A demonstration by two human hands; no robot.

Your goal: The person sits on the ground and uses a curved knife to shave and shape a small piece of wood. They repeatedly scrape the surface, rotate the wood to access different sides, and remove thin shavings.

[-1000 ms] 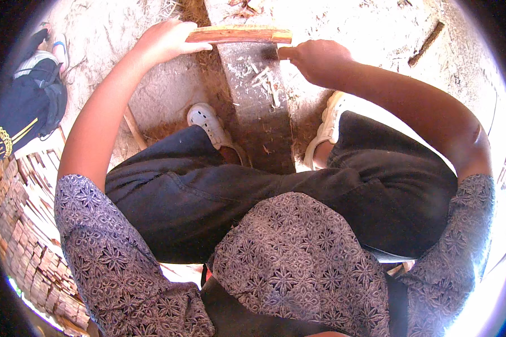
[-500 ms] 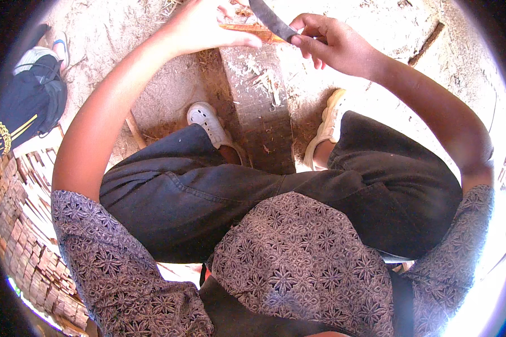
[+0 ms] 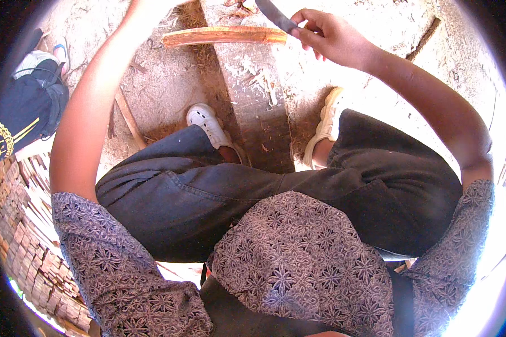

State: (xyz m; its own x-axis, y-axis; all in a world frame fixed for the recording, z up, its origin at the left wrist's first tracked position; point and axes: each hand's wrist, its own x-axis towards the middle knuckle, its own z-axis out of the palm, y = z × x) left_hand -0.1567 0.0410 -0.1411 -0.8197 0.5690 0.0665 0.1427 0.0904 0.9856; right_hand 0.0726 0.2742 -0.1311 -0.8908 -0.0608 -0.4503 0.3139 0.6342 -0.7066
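Note:
My right hand (image 3: 334, 39), at the upper right, is closed around a knife. The knife's dark, slightly curved blade (image 3: 275, 16) points up and to the left, its tip at the top edge. Just below the blade, a carved strip of reddish-brown wood (image 3: 225, 36) lies across a wide plank (image 3: 258, 123); neither hand grips it. My left hand (image 3: 160, 4) is at the top edge, past the strip's left end, washed out by light. Its fingers are cut off by the frame, so what they do is hidden.
Pale shavings (image 3: 261, 84) are scattered on the plank, between my white clogs (image 3: 207, 121). A thin stick (image 3: 129, 118) lies on the ground at left, a dark one (image 3: 424, 39) at right. Stacked wood pieces (image 3: 28, 236) and a dark backpack (image 3: 28, 106) are at far left.
My left hand has let go of the wood strip and moved up and left, mostly out of the picture. The strip now lies on the plank. My right hand keeps the knife nearly in place.

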